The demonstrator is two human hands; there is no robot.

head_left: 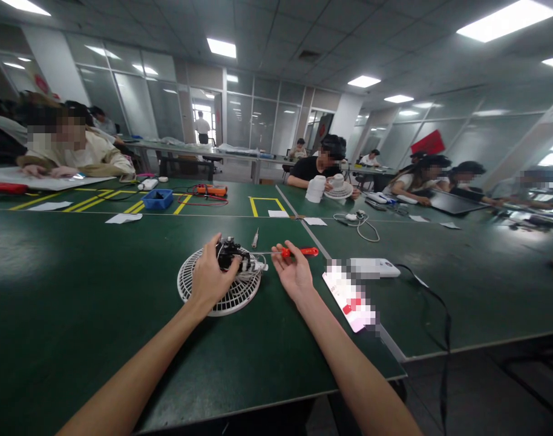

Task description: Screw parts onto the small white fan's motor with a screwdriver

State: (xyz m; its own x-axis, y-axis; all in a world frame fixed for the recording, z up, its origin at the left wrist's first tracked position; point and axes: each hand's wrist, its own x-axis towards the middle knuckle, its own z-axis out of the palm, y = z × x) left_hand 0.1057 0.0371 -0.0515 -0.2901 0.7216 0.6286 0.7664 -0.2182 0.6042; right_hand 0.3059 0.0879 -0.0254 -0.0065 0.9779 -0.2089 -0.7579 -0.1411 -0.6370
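My left hand is closed around a black motor assembly that sits on a round white fan grille. White wires bunch at the assembly's right side. In my right hand is a screwdriver with a red handle, gripped between thumb and fingers. Its shaft points left toward the motor assembly; whether the tip touches a screw is too small to tell. Just beyond the grille lies a small pale pointed tool on the green table.
A lit phone and a white power bank with a black strap lie to the right. Farther off are a blue bin, an orange multimeter and a white cable. Across the table a person handles white fan parts.
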